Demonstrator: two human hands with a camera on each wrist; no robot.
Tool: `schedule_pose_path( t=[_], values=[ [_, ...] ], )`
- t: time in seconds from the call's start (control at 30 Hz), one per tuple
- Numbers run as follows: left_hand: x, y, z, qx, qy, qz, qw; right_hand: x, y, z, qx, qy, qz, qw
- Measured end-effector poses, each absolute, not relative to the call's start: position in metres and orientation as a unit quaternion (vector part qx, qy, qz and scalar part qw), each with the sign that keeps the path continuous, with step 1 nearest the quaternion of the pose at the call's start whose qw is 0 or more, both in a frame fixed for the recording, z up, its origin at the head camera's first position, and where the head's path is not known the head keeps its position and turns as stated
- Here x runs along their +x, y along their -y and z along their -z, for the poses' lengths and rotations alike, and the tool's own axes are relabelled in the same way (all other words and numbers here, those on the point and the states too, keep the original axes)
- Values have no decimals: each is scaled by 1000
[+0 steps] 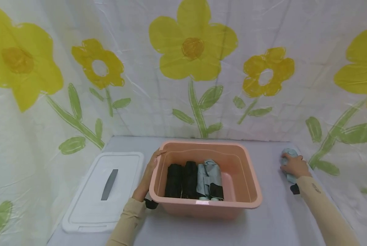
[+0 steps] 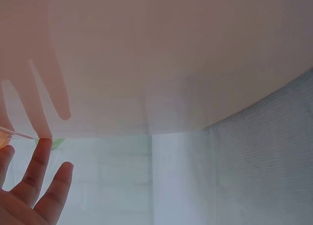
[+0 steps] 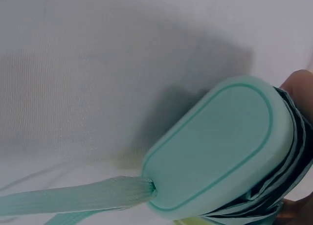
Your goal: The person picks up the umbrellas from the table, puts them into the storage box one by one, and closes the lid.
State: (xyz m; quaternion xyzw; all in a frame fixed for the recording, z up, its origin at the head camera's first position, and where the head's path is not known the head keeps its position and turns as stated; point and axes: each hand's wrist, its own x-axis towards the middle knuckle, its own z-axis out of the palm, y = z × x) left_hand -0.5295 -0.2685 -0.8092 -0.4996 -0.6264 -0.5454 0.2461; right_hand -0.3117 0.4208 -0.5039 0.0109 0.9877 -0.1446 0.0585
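Observation:
My left hand (image 1: 152,164) rests on the left rim of a peach plastic bin (image 1: 232,147). In the left wrist view its fingers (image 2: 38,171) are fairly straight against the bin's outer wall. Inside the bin two black folded umbrellas (image 1: 174,181) lie side by side, with light blue-grey folded umbrellas (image 1: 213,171) to their right. At the table's far right, my right hand (image 1: 295,166) grips a pale teal folded umbrella (image 3: 215,142). Its rounded handle end and wrist strap (image 3: 88,194) face the right wrist camera, close over the table cloth.
A white lid (image 1: 88,194) with a grey handle (image 1: 110,184) lies flat on the table to the bin's left. Pale cloth covers the table (image 1: 272,218). A curtain (image 1: 140,112) printed with yellow flowers hangs behind and along both sides.

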Motion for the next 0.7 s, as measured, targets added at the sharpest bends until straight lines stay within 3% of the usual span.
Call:
schedule_pose_path(
  t=[0.17, 0.27, 0.37, 0.7],
  values=[
    [-436, 230, 686, -502, 620, 547, 252, -306, -418, 490, 21, -982, 164, 91],
    [-412, 223, 659, -483, 635, 554, 238, -304, -415, 483, 14, -981, 171, 92],
    [-422, 229, 675, -475, 637, 563, 227, -303, -409, 477, -3, -983, 166, 80],
    [-519, 270, 799, -461, 650, 566, 211, -303, -382, 460, -30, -980, 186, 56]
  ],
)
